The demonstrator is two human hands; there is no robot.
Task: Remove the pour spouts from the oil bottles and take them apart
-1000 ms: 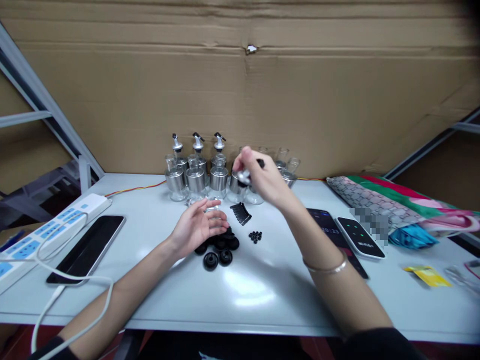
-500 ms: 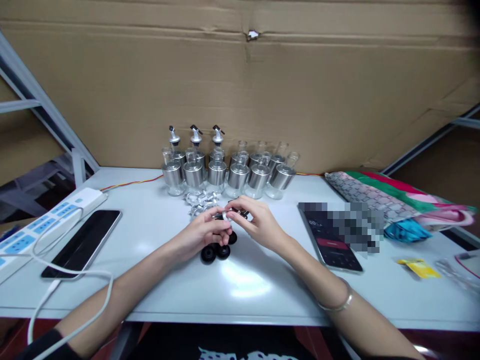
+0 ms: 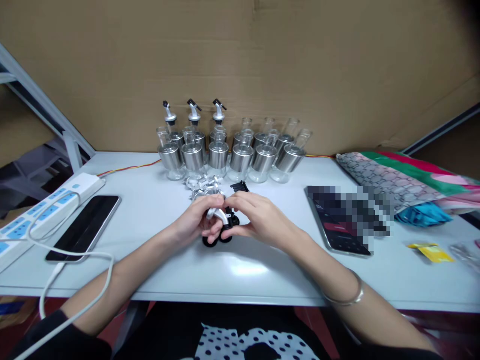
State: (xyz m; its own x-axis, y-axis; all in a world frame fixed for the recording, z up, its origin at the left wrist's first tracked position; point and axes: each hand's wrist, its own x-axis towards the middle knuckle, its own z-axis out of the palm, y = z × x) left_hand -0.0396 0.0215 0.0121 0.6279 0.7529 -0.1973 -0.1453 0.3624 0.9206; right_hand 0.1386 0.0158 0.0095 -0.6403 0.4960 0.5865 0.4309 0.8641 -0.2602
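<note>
A second ago my right grip [image 3: 257,212] was raised in front of the bottles with a silver piece in it, while my left grip [image 3: 195,217] lay spread, palm up, over the black discs [image 3: 210,242]. Now the two meet just above the near side of those discs. My left grip is closed around a silver spout [image 3: 220,215], its curved neck bending over toward my right. My right grip pinches in at the far end of that neck, thumb below and fingers above, where a dark bit shows at the spout's tip. Whether that bit is already fixed on or only being held there I can't make out, since my fingers cover most of it.

To me this change means I've gone from fetching to fitting: the work looks like putting one spout together by hand, and this one seems part-way along.

Behind my grips, a heap of loose silver spouts [image 3: 202,186] lies on the surface [image 3: 180,275], and a small fan of black levers [image 3: 240,186] shows just beyond my right fingers. The two rows of bottles [image 3: 218,156] stand as they did. Three at the left of the back row wear finished spouts [image 3: 194,114] with black levers on top; the others have bare glass necks. Judging by that count, most of the assembling is yet to be done.
</note>
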